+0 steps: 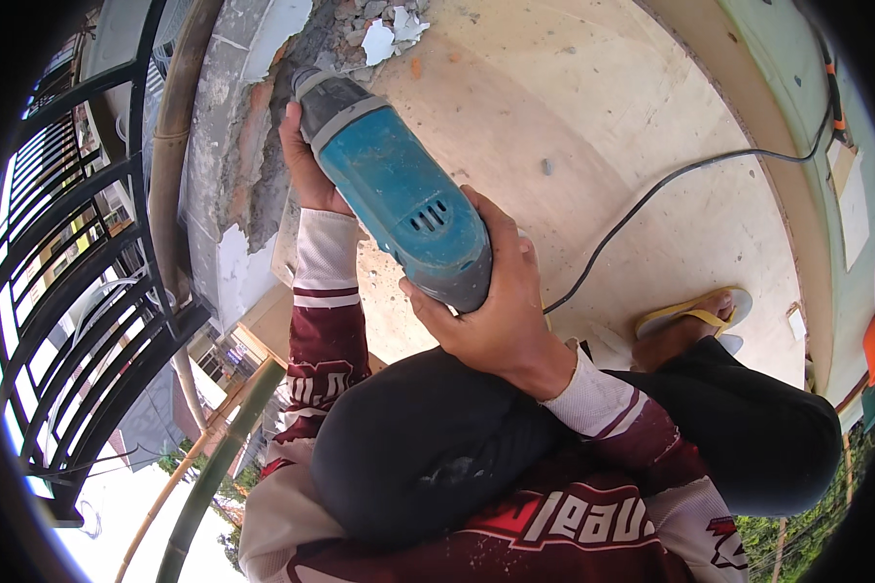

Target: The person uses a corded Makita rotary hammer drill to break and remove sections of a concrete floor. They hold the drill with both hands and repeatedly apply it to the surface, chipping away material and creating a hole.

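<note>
A teal and dark grey hammer drill (389, 175) lies slantwise in both my hands, its nose at the broken edge of a low wall (253, 146). Around the drill's front end, on its left side, my left hand (306, 165) is closed. My right hand (506, 306) grips the rear of the body, thumb and fingers on either side of the casing. The bit is hidden beyond the nose. Bare rough masonry shows where the wall's plaster has come off.
Rubble (365, 29) and plaster chips lie beyond the nose. A black cord (651, 189) curves across the dusty floor to the right. My sandalled foot (705, 316) rests there. Black metal railing (78, 262), a bamboo pole (219, 476) and a drop are on the left.
</note>
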Demonstrator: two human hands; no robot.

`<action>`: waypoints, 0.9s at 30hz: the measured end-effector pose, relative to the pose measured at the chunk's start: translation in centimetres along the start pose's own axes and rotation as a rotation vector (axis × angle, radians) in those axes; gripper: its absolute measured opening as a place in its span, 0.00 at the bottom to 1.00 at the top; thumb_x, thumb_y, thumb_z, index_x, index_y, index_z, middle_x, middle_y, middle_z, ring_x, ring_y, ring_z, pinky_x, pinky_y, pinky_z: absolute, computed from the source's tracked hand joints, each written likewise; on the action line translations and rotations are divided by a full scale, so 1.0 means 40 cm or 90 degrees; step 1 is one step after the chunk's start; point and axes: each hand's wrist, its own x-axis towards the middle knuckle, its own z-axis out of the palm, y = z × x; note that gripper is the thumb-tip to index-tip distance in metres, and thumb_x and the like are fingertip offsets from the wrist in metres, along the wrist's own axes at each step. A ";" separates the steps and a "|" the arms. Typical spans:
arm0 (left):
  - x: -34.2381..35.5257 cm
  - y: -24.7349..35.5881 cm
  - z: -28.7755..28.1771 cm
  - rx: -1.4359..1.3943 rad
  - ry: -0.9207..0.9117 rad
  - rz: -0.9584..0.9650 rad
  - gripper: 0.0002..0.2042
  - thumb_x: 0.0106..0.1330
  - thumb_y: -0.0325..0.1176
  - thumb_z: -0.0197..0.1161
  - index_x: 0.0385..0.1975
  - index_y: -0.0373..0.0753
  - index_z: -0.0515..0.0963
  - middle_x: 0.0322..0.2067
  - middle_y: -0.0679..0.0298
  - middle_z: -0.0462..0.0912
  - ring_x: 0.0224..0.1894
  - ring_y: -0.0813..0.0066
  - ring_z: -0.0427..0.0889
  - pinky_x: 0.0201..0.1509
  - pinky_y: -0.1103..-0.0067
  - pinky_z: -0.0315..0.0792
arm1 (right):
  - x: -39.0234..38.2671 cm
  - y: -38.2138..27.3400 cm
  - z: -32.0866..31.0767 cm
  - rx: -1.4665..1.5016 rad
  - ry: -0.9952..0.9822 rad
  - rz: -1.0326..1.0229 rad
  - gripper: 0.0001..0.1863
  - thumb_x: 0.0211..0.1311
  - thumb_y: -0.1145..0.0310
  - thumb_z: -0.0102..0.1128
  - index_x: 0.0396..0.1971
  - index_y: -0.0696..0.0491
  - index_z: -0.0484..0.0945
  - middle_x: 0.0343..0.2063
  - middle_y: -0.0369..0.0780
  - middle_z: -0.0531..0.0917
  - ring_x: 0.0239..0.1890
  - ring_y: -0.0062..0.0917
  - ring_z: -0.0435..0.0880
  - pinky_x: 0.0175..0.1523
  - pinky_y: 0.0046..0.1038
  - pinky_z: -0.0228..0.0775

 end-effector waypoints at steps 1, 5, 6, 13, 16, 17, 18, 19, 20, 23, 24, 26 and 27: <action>0.017 -0.002 -0.003 0.004 0.018 0.023 0.28 0.69 0.59 0.59 0.52 0.38 0.80 0.47 0.54 0.87 0.49 0.58 0.86 0.53 0.65 0.82 | 0.021 0.009 0.004 0.048 0.000 0.021 0.42 0.52 0.70 0.78 0.65 0.63 0.63 0.50 0.50 0.84 0.51 0.35 0.87 0.56 0.35 0.77; 0.056 -0.015 0.008 0.016 0.033 0.045 0.27 0.67 0.56 0.64 0.55 0.39 0.79 0.49 0.56 0.86 0.51 0.58 0.85 0.59 0.62 0.79 | 0.059 0.061 -0.017 0.089 0.009 0.051 0.42 0.52 0.67 0.77 0.64 0.62 0.63 0.49 0.53 0.84 0.50 0.40 0.87 0.54 0.35 0.79; 0.058 -0.019 0.020 0.014 0.067 0.036 0.27 0.66 0.56 0.66 0.56 0.40 0.78 0.50 0.56 0.85 0.52 0.58 0.84 0.61 0.62 0.77 | 0.053 0.074 -0.028 0.086 0.008 0.031 0.43 0.52 0.65 0.77 0.64 0.62 0.63 0.48 0.54 0.84 0.50 0.42 0.88 0.53 0.36 0.79; 0.012 -0.168 0.158 0.064 0.038 0.023 0.24 0.70 0.48 0.67 0.57 0.38 0.76 0.52 0.60 0.84 0.55 0.64 0.83 0.63 0.67 0.75 | -0.024 0.186 -0.175 0.329 0.095 0.172 0.30 0.58 0.64 0.75 0.55 0.61 0.72 0.38 0.44 0.86 0.37 0.27 0.88 0.43 0.28 0.83; -0.003 -0.215 0.195 0.126 0.041 0.043 0.24 0.71 0.50 0.67 0.56 0.38 0.76 0.52 0.61 0.83 0.56 0.68 0.81 0.64 0.71 0.73 | -0.038 0.225 -0.235 0.442 0.043 0.291 0.30 0.58 0.65 0.75 0.56 0.60 0.71 0.39 0.42 0.86 0.39 0.26 0.87 0.47 0.28 0.81; 0.003 -0.219 0.202 0.145 0.055 0.053 0.24 0.71 0.50 0.66 0.57 0.38 0.75 0.53 0.61 0.83 0.57 0.66 0.81 0.65 0.70 0.73 | -0.034 0.234 -0.234 0.443 0.066 0.260 0.25 0.59 0.67 0.73 0.51 0.60 0.73 0.35 0.42 0.85 0.34 0.25 0.87 0.42 0.27 0.81; 0.008 -0.221 0.205 0.164 0.069 0.054 0.25 0.72 0.50 0.65 0.58 0.37 0.75 0.54 0.60 0.82 0.58 0.65 0.80 0.66 0.68 0.72 | -0.028 0.240 -0.233 0.459 0.063 0.257 0.24 0.60 0.67 0.73 0.50 0.60 0.73 0.35 0.41 0.85 0.33 0.25 0.86 0.40 0.27 0.81; 0.021 -0.210 0.205 0.164 0.075 0.052 0.23 0.70 0.49 0.67 0.55 0.38 0.77 0.51 0.61 0.83 0.53 0.68 0.83 0.59 0.72 0.77 | -0.019 0.242 -0.222 0.476 0.061 0.255 0.23 0.60 0.68 0.72 0.49 0.61 0.73 0.34 0.41 0.84 0.32 0.25 0.86 0.38 0.27 0.81; 0.030 -0.197 0.203 0.159 0.061 0.072 0.23 0.71 0.50 0.67 0.55 0.38 0.76 0.51 0.60 0.83 0.53 0.68 0.83 0.59 0.71 0.77 | -0.010 0.240 -0.209 0.493 0.060 0.253 0.22 0.60 0.68 0.72 0.48 0.61 0.72 0.33 0.41 0.84 0.30 0.24 0.85 0.36 0.27 0.81; 0.051 -0.160 0.192 0.161 0.055 0.092 0.23 0.75 0.50 0.60 0.57 0.36 0.75 0.52 0.57 0.83 0.55 0.59 0.83 0.61 0.63 0.76 | 0.019 0.216 -0.169 0.448 0.094 0.252 0.23 0.59 0.71 0.73 0.49 0.62 0.70 0.32 0.41 0.82 0.27 0.23 0.84 0.31 0.28 0.79; 0.051 -0.150 0.188 0.155 0.052 0.089 0.23 0.75 0.50 0.60 0.57 0.37 0.75 0.52 0.56 0.84 0.55 0.59 0.83 0.62 0.63 0.76 | 0.021 0.198 -0.163 0.459 0.090 0.254 0.24 0.59 0.72 0.73 0.49 0.61 0.70 0.32 0.42 0.82 0.27 0.23 0.84 0.30 0.28 0.78; 0.045 -0.128 0.185 0.140 0.044 0.078 0.23 0.75 0.50 0.60 0.57 0.37 0.75 0.52 0.56 0.84 0.55 0.59 0.83 0.63 0.63 0.75 | 0.014 0.155 -0.166 0.403 0.077 0.256 0.29 0.56 0.70 0.76 0.53 0.62 0.70 0.38 0.44 0.84 0.34 0.25 0.86 0.41 0.28 0.80; 0.037 -0.116 0.185 0.123 0.030 0.077 0.24 0.74 0.52 0.60 0.56 0.38 0.77 0.52 0.56 0.84 0.55 0.59 0.83 0.62 0.63 0.75 | 0.015 0.134 -0.161 0.332 0.080 0.208 0.31 0.55 0.69 0.77 0.54 0.62 0.69 0.40 0.44 0.84 0.37 0.26 0.86 0.45 0.28 0.80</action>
